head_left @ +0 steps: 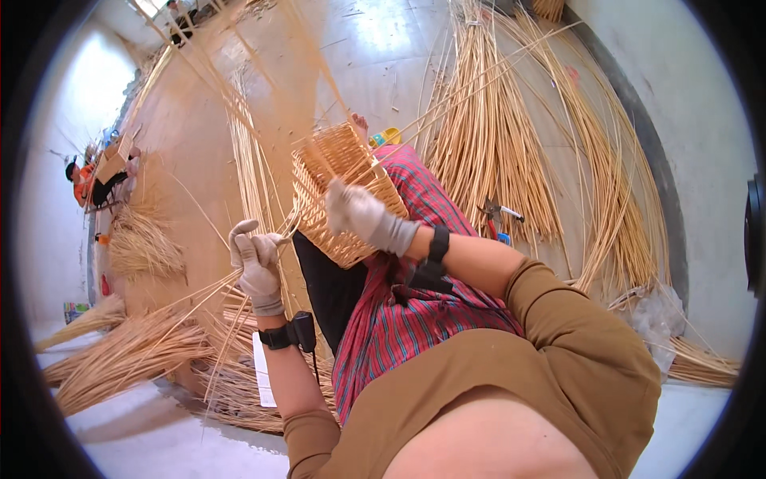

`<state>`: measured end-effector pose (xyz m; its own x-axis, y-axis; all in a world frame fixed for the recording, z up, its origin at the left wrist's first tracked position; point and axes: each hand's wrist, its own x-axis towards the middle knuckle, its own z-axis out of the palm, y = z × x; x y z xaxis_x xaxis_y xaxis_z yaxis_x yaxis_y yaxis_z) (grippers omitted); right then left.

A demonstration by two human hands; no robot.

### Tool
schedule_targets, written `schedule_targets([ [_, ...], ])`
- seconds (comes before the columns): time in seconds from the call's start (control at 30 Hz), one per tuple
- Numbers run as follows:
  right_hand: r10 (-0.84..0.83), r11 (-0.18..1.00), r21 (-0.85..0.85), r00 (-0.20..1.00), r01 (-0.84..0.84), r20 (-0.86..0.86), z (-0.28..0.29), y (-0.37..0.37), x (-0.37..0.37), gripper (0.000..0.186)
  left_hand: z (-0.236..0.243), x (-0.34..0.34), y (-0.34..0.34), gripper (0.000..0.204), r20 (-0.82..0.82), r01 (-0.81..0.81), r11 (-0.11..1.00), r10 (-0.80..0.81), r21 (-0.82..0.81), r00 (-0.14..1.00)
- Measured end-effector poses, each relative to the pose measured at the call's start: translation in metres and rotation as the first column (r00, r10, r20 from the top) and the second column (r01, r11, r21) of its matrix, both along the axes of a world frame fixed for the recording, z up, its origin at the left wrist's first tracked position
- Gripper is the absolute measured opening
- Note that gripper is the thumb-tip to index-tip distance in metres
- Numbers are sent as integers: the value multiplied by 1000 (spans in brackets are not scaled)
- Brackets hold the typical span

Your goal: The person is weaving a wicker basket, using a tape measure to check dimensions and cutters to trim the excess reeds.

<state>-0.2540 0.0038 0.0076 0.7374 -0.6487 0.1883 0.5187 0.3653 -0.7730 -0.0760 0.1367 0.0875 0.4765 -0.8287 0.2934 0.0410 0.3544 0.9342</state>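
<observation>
A square wicker basket (319,227) is tilted on my lap, its opening facing up and away. Loose strands stick out of its far side, several smeared by motion. My left hand (258,267), in a pale glove, is at the basket's left side with fingers curled around a wicker strand (292,229) that runs to the weave. In front of the basket's near side, my right hand (355,211), also gloved, is closed and slightly blurred. What its fingers hold is hidden from this angle.
A large bundle of wicker rods (487,144) fans out on the floor at right, with pliers (499,211) lying on it. More rods (614,184) line the right wall. At left lie further bundles (132,351). A person in orange (82,182) sits by the left wall.
</observation>
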Motion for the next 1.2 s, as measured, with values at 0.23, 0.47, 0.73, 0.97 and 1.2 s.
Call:
schedule_targets([
  [0.23, -104, 986, -128, 995, 103, 3, 0, -26, -14, 46, -28, -51, 6, 32, 131, -201, 975, 211, -91, 969],
  [0.47, -369, 926, -232, 847, 298, -382, 19, -34, -63, 14, -106, -69, -12, 72, 21, -425, 881, 430, 208, 902],
  [0.73, -577, 811, -341, 746, 476, -332, 13, -23, -41, 15, -94, -42, -45, 81, 14, -190, 975, 190, 114, 982],
  [0.97, -640, 765, -379, 677, 521, -362, 14, -10, -37, 16, -108, -42, -54, 74, -28, -216, 975, 218, 58, 976],
  [1.2, -642, 748, -554, 606, 364, -470, 38, 17, -41, 24, -99, -39, -51, 73, -58, -182, 977, 189, 109, 980],
])
